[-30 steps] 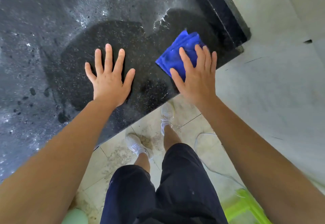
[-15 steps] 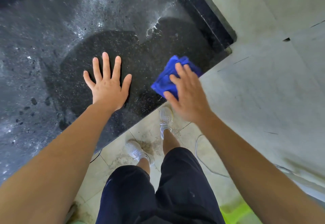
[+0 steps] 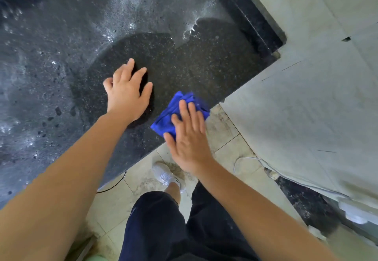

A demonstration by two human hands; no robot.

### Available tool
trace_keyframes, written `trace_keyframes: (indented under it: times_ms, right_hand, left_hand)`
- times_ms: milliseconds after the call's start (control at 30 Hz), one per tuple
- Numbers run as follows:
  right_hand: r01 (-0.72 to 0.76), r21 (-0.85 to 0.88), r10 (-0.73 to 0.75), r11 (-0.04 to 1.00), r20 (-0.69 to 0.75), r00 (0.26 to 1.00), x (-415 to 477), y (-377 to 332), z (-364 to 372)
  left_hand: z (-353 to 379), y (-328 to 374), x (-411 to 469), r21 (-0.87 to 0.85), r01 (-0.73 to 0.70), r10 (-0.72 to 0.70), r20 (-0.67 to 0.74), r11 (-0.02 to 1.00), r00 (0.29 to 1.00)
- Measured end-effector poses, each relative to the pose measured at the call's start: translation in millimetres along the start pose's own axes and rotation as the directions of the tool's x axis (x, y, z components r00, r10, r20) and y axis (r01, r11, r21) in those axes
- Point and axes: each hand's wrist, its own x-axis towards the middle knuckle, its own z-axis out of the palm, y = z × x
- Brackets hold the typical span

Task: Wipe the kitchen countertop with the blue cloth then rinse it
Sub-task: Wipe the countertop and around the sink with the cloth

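Observation:
The dark speckled countertop (image 3: 194,60) fills the upper left, with a darker wiped patch in front of me and a dusty grey film beyond it. A crumpled blue cloth (image 3: 173,109) lies at the counter's front edge, partly overhanging it. My right hand (image 3: 188,138) presses flat on the cloth's near side with fingers stretched out, covering part of it. My left hand (image 3: 126,93) rests on the wiped patch just left of the cloth, fingers slightly curled and holding nothing.
A raised black backsplash strip (image 3: 251,15) borders the counter at the right, against a pale tiled wall (image 3: 306,97). Below the edge are beige floor tiles (image 3: 225,138), my white shoe (image 3: 167,175), dark shorts, a white cable (image 3: 245,159) and a black cable (image 3: 110,187).
My right hand has dragged the blue cloth from near the backsplash corner toward me to the counter's front edge. My left hand's fingers have curled and shifted slightly.

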Motion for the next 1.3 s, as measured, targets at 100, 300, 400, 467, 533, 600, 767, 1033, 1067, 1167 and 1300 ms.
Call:
trace_keyframes:
  times_ms: [100, 300, 400, 467, 533, 600, 767, 1033, 1067, 1167, 1300]
  right_hand:
    - [0.117, -0.07, -0.115, 0.991, 0.027, 0.993, 6.3, -4.2, 3.6]
    - [0.135, -0.177, -0.126, 0.975, 0.062, 0.99, 9.0, -3.8, 1.8]
    - [0.16, -0.208, -0.144, 0.965, 0.092, 0.985, 8.8, -26.4, 12.0]
    - [0.272, -0.188, -0.249, 0.944, 0.137, 0.959, 13.0, -45.5, 20.3]
    - [0.383, -0.162, -0.358, 0.909, 0.165, 0.919, 20.9, -76.0, 31.9]
    - [0.455, -0.146, -0.428, 0.879, 0.184, 0.885, 33.4, -106.0, 43.3]
    - [0.553, -0.136, -0.521, 0.822, 0.212, 0.827, 69.0, -117.6, 47.6]
    - [0.256, -0.214, -0.252, 0.943, 0.044, 0.967, 122.7, 15.1, -8.2]
    - [0.181, -0.23, -0.18, 0.956, 0.023, 0.983, 128.7, 41.8, -21.3]
    - [-0.058, -0.259, 0.045, 0.964, -0.054, 0.997, 133.0, 116.5, -52.4]
    - [-0.218, -0.297, 0.195, 0.929, -0.105, 0.975, 118.7, 178.8, -79.0]
  left_hand:
    - [-5.8, -26.5, -15.4, -0.02, 0.035, -0.037, -0.098, 0.999, 0.994]
    - [-7.3, -72.5, -69.8, 0.026, 0.128, -0.126, -0.069, 0.991, 0.99]
    - [-3.5, -91.9, -102.1, 0.028, 0.192, -0.191, -0.05, 0.981, 0.98]
    - [-1.9, -104.2, -119.4, 0.016, 0.248, -0.247, -0.044, 0.969, 0.968]
    - [-2.0, -115.2, -133.2, 0.002, 0.309, -0.309, -0.042, 0.951, 0.95]
    - [-3.2, -124.6, -145.9, 0.001, 0.365, -0.364, -0.038, 0.931, 0.93]
    - [-10.2, -137.6, -160.3, 0.024, 0.41, -0.409, -0.029, 0.912, 0.912]
    - [-3.2, -99.2, -117.3, 0.001, 0.346, -0.346, -0.037, 0.938, 0.938]
    - [-0.1, -87.2, -107.0, -0.003, 0.323, -0.323, -0.032, 0.947, 0.946]
    - [6.5, -48.7, -75.4, 0.006, 0.231, -0.231, -0.037, 0.973, 0.972]
    - [10.9, 2.4, -27.6, 0.02, 0.095, -0.094, -0.037, 0.995, 0.995]
